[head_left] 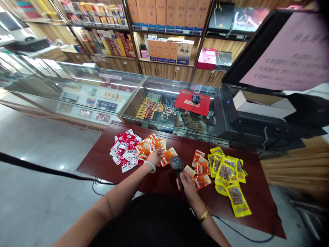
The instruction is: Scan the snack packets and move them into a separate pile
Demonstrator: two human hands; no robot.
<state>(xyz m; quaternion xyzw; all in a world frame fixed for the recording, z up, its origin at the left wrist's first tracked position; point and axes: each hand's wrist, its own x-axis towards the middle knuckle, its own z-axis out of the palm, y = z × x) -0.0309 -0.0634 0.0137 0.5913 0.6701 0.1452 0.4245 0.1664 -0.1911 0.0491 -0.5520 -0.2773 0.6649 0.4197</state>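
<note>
My right hand is closed round the handle of a black barcode scanner, whose head points toward the far side of the dark red table. My left hand reaches forward and pinches an orange snack packet at the edge of an orange pile. A pile of red-and-white packets lies left of it. More orange packets lie to the right of the scanner, and beyond them a pile of yellow packets.
A glass display counter with goods inside runs behind the table. On it sit a red mouse pad with a mouse and a black till monitor. Shelves of boxes line the back wall. A black cable crosses the floor at left.
</note>
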